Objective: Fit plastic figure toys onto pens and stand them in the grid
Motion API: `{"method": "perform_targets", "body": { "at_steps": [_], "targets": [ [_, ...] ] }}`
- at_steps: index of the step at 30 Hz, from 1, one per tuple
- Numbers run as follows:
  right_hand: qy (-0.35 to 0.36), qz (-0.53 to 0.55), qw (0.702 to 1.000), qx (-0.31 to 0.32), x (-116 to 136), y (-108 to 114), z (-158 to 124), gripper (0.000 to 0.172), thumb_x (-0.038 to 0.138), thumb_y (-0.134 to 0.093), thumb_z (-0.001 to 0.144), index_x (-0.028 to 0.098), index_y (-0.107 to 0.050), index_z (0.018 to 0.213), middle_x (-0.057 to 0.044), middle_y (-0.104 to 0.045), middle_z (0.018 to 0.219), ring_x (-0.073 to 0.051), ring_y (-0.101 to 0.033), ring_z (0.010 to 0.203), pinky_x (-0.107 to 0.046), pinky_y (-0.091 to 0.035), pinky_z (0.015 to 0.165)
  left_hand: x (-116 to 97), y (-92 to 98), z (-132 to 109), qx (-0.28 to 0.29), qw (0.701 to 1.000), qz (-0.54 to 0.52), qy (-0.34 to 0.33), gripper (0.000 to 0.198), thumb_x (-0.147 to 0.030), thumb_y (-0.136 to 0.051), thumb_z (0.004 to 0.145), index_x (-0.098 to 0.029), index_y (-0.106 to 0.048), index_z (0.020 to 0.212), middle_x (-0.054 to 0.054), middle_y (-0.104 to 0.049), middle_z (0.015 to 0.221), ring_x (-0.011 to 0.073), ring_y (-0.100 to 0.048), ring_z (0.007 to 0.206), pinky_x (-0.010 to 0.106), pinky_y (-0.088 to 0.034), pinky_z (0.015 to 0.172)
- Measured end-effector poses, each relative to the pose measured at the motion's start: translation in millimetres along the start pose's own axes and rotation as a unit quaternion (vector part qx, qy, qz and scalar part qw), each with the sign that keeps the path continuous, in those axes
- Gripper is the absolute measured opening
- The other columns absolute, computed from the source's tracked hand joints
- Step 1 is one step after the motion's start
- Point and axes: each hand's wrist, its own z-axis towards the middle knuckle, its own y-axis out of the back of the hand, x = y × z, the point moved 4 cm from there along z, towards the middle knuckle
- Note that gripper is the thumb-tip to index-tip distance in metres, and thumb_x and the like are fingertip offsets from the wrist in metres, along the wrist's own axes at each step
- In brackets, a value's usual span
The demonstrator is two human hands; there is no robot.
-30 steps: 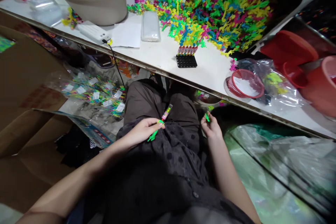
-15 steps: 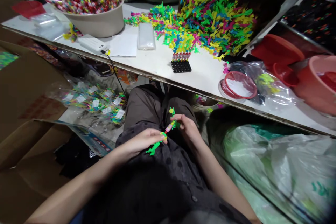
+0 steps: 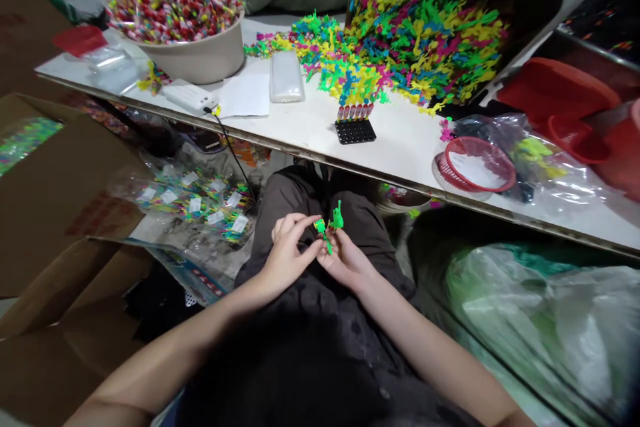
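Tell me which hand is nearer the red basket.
Right. In the picture, the right hand is left of and below the red basket; the left hand is farther left at similar height.

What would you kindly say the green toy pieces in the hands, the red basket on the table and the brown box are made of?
The green toy pieces are probably moulded plastic, given their even, vivid colour; their finish is unclear. The red basket looks like plastic with a slight sheen, its side openwork. The brown box seems matte cardboard: plain panels, folded flaps.
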Motion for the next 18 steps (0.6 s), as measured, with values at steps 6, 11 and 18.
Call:
{"method": "perform_targets", "body": {
  "at_steps": [6,11,18],
  "targets": [
    [-0.033,0.125,0.992,0.003,-1,-28,21,0.014,0.029,-0.051,0.081,0.018,-0.057,0.075,0.002,-0.058,0.067,-0.007,-0.052,0.055,-0.018,-0.045,0.056,-15,-4.8,48,0.032,0.992,0.09,-0.083,0.016,-0.025,-0.055,0.076,-0.021,-0.065,0.086,0.004,-0.057,0.092,0.0199,-0.046,0.094,0.035,-0.034,0.086],
    [0.039,-0.107,0.988,0.105,27,-18,37,0.045,0.049,-0.04,0.081,0.014,-0.057,0.059,-0.002,-0.054,0.057,-0.01,-0.048,0.047,-0.021,-0.038,0.048,-16,11.7,98,0.002,0.995,-0.016,-0.097,0.021,-0.029,-0.049,0.08,-0.02,-0.064,0.092,0.006,-0.058,0.097,0.018,-0.053,0.089,0.032,-0.041,0.082],
    [0.338,-0.494,0.8,0.039,164,5,39,0.035,0.039,-0.041,0.084,0.017,-0.052,0.059,0.0,-0.052,0.065,-0.013,-0.049,0.065,-0.025,-0.037,0.065,-14,29.2,205,-0.065,0.988,-0.122,-0.063,0.024,-0.033,-0.052,0.077,-0.014,-0.062,0.088,0.009,-0.062,0.104,0.0191,-0.054,0.1,0.032,-0.039,0.091]
  ]
}}
